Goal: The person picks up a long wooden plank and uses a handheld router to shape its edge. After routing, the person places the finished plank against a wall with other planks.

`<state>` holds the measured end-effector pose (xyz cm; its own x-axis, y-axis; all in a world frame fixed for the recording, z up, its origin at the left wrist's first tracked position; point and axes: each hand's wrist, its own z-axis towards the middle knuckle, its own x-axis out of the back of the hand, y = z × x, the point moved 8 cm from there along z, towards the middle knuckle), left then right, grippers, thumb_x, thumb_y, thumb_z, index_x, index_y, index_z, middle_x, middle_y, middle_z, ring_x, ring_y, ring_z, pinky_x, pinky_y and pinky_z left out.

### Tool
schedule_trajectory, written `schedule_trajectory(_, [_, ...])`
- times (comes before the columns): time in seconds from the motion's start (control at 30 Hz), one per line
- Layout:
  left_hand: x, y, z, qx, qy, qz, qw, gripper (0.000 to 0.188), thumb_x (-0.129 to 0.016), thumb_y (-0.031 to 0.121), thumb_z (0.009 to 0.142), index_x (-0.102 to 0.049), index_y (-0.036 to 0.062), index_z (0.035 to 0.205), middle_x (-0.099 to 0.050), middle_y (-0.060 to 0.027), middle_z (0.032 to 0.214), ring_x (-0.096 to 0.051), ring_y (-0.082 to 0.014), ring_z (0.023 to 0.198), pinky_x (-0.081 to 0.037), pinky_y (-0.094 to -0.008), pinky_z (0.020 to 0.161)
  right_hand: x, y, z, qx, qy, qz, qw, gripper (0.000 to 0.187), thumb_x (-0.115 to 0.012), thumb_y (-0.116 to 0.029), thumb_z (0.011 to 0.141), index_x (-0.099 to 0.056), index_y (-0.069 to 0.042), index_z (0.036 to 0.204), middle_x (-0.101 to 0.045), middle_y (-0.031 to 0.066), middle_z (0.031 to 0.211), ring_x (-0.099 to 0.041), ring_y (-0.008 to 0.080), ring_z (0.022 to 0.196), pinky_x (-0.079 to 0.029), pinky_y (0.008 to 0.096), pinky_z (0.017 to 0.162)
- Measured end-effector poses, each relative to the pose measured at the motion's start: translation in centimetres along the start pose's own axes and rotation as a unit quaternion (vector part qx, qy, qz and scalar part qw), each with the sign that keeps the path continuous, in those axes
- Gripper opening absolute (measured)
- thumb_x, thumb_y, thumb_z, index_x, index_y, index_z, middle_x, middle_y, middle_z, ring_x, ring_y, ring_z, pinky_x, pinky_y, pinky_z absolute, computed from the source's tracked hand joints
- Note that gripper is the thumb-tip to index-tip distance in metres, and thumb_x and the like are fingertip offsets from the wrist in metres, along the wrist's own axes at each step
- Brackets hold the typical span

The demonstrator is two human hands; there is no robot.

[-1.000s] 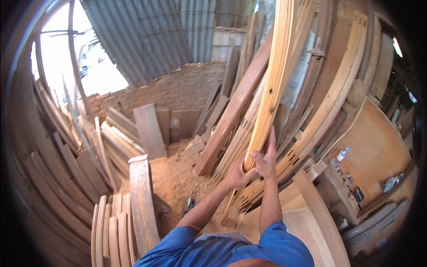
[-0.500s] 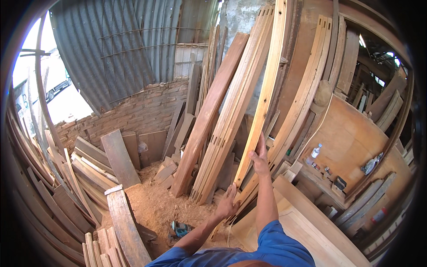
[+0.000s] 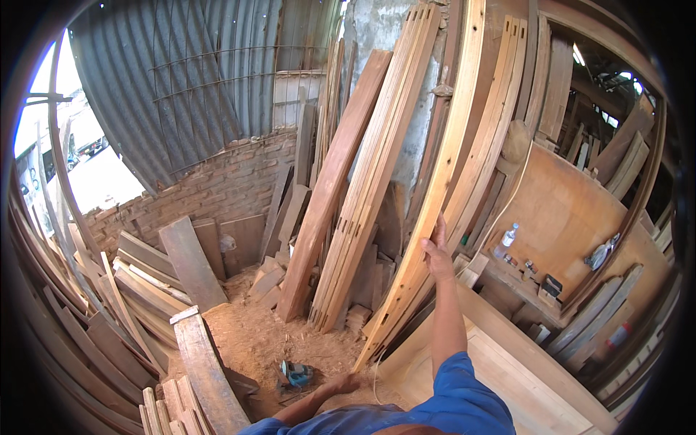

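A long pale wooden plank [image 3: 448, 145] with dark knots stands leaning, its foot down near the sawdust. My right hand [image 3: 438, 255] grips its right edge at mid-height, the thumb on the front face. Low beside the plank's foot is my left hand [image 3: 346, 382], apart from the plank; its fingers are too small and blurred to read. Just right of the held plank lean other slotted planks [image 3: 500, 109]. To its left stand a bundle of slotted planks [image 3: 380, 145] and a reddish-brown board [image 3: 330, 196].
A blue power tool [image 3: 296, 373] lies on the sawdust floor [image 3: 246, 333]. Beside it a worn board [image 3: 203, 362] slants up. A flat wooden panel [image 3: 500, 362] rests at the lower right, below a shelf with a plastic bottle [image 3: 506, 241]. Stacked offcuts line the left.
My left hand has left the plank and dropped toward its foot. The plank's upper part has shifted right, with my right hand still on it. The view has turned slightly.
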<state>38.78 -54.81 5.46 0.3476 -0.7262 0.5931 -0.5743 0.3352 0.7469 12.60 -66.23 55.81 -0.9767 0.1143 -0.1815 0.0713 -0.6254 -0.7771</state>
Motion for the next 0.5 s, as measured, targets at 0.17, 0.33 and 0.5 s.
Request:
schedule_trajectory(0.17, [-6.6,-8.0,-10.7,0.056,-0.111,0.095,0.988,0.046,-0.057,0.038,0.097,-0.064,0.0021,0.125,-0.071,-0.0163,0.113,-0.064,-0.0299,0.110,-0.050,-0.0423,0.093,4.3,0.1,-1.6,-0.009,0.079,-0.179,0.981,0.108,-0.079,-0.030,0.079,-0.013,-0.007,0.161,-0.028,0.0177,0.157,-0.026,0.0282,0.147,-0.023,0.0391,0.120])
schedule_trajectory(0.33, [-7.4,-14.1,-15.0,0.182,-0.094,0.075,0.976,0.044,-0.057,0.039,0.097,-0.066,0.0011,0.118,-0.071,-0.0156,0.107,-0.065,-0.0283,0.103,-0.051,-0.0411,0.089,8.2,1.7,-1.5,-0.093,0.146,-0.125,0.977,0.064,-0.071,-0.006,0.076,-0.047,0.003,0.135,-0.064,0.0115,0.111,-0.063,0.0225,0.101,-0.052,0.0337,0.090])
schedule_trajectory(0.5, [-9.6,-15.5,-14.4,0.183,-0.062,0.061,0.979,0.044,-0.058,0.040,0.097,-0.067,0.0000,0.112,-0.071,-0.0150,0.100,-0.066,-0.0268,0.097,-0.051,-0.0399,0.084,10.0,2.6,-1.0,-0.157,0.163,-0.042,0.973,0.073,-0.070,-0.006,0.072,-0.043,0.003,0.140,-0.063,0.0130,0.115,-0.062,0.0254,0.103,-0.052,0.0352,0.093])
